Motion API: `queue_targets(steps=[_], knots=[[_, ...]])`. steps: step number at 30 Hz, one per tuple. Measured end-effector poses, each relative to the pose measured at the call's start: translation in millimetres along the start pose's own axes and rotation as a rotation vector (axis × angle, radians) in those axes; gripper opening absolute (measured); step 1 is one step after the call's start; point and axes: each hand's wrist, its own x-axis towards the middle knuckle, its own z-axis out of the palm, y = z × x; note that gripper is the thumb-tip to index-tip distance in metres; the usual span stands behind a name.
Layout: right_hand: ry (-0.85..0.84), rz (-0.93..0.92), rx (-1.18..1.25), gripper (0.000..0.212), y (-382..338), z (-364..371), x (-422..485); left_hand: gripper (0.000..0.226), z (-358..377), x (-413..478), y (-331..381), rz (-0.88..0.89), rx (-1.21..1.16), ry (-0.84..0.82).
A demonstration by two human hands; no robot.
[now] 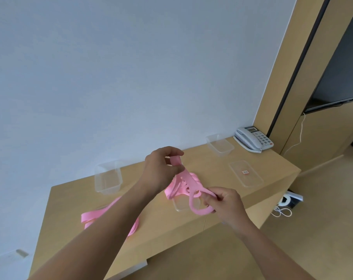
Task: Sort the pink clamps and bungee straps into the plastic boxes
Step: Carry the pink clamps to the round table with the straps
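While both forearms reach out over the wooden desk [155, 225], the left hand [161, 170] is held higher, wrist bent. Its thumb and curled fingers pinch the thick end of a pink bungee strap [188, 179]. The right hand [226, 203] sits lower and nearer. Its fingers are curled, thumb and forefinger pinching the strap's looped end, with the loop hanging just below the fingertips. The strap is flat and slotted and runs slantwise through the air from one pinch to the other.

Directly under it, between the two sets of fingers, lies a pink heap [171, 189] too tangled to tell apart, resting on a clear flat tray [181, 206]. Loose pink straps [96, 216] lie under the left forearm. One clear plastic box [108, 178] stands left of the left fingers. Another box [220, 145] and a clear lid [245, 174] lie beyond the right fingers.
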Motion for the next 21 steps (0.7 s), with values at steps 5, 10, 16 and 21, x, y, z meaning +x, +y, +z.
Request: queue_targets(steps=[5, 10, 16, 21], knots=[[-0.098, 0.237, 0.114, 0.045, 6, 18, -4, 0.039, 3, -3, 4, -0.004, -0.008, -0.084], [-0.230, 0.359, 0.191, 0.059, 16, 26, 2, 0.033, 6, 2, 4, 0.010, 0.000, -0.165], [-0.318, 0.520, 0.532, 0.023, 48, 27, 15, 0.020, 5, 17, -24, -0.109, -0.057, -0.001], [-0.157, 0.688, 0.577, 0.017, 77, 10, 44, 0.019, 4, 30, -81, -0.338, -0.016, 0.115]])
